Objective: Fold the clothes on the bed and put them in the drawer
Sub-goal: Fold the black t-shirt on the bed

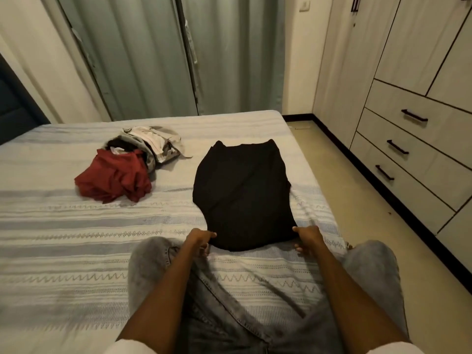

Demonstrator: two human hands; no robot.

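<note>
The black garment (242,192) lies spread flat on the striped bedspread (63,226) before my knees, narrow at the far end and wider toward me. My left hand (200,237) pinches its near left corner, my right hand (307,237) its near right corner. Further left sits a heap: a crumpled red garment (113,178) against grey and beige clothes (153,143). The wardrobe's three drawers (408,146) are closed.
</note>
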